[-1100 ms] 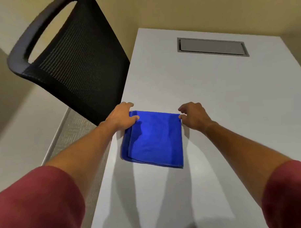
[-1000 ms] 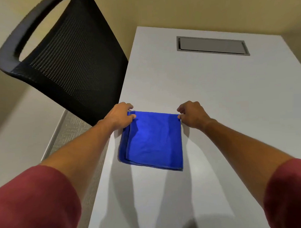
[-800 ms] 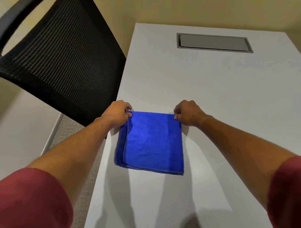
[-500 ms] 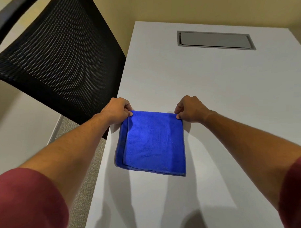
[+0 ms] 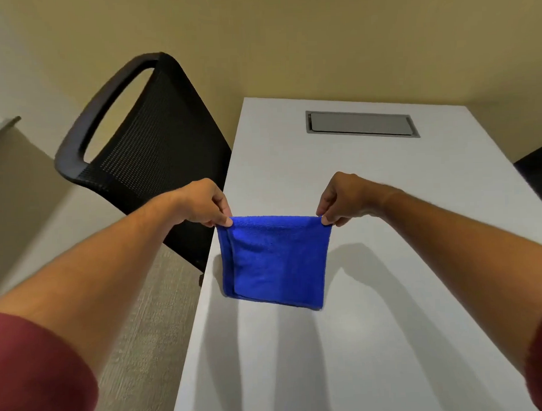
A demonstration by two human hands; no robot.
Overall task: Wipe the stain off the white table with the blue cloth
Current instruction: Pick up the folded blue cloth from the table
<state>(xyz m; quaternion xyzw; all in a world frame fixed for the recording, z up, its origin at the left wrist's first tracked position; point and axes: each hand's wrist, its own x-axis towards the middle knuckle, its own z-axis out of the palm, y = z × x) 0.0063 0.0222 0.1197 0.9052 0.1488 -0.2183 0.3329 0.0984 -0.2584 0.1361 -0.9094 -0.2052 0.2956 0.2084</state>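
Note:
The folded blue cloth [image 5: 274, 260] hangs above the white table [image 5: 376, 340], held by its two top corners. My left hand [image 5: 202, 203] pinches the upper left corner and my right hand [image 5: 343, 196] pinches the upper right corner. The cloth's lower edge hangs near the tabletop close to the table's left edge; I cannot tell whether it touches. No stain shows on the visible tabletop.
A black mesh chair [image 5: 145, 148] stands against the table's left edge. A grey cable hatch [image 5: 360, 123] is set into the far end of the table. A dark object [image 5: 539, 171] sits at the right edge. Carpet lies to the left below.
Both hands closed on the cloth's far corners and raised it off the table, so it now hangs from them. The head camera tilted upward.

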